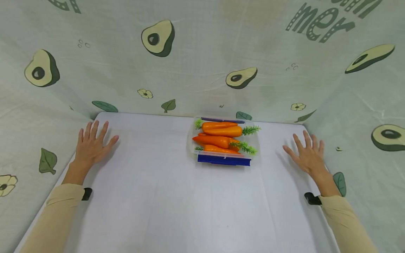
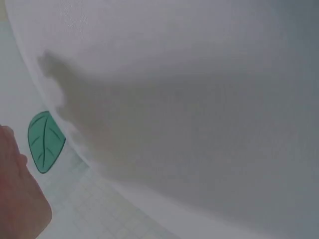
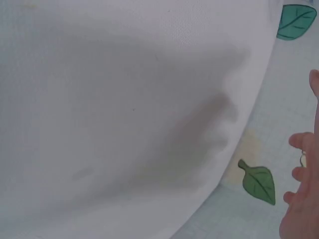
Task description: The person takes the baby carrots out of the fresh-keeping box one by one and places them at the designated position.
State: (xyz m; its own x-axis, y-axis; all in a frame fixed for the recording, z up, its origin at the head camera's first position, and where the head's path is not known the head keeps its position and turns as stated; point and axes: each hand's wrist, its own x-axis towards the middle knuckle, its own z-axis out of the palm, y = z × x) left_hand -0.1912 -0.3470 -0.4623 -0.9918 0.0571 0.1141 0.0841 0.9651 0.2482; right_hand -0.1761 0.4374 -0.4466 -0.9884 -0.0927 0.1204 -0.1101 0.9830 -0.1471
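My left hand (image 1: 91, 146) is spread with straight fingers over the table's far left corner, holding nothing. Over at the far right corner, my right hand (image 1: 307, 156) is likewise spread, its palm side down and nothing in it. Between them, at the back of the table, stands a clear plastic container (image 1: 192, 149) with blue clips. Several orange carrots (image 1: 215, 141) with green tops lie inside it, some partly hidden under others. The left wrist view shows part of the left hand (image 2: 22, 194) at its edge; part of the right hand (image 3: 301, 199) appears in the right wrist view.
The white table (image 1: 177, 207) stretches in front of the container. Pale cloth (image 1: 202, 45) printed with avocados and leaves hangs behind the table and along both sides. A blue clip (image 1: 224, 160) hangs down along the container's front. Each wrist wears a small black device (image 1: 312, 199).
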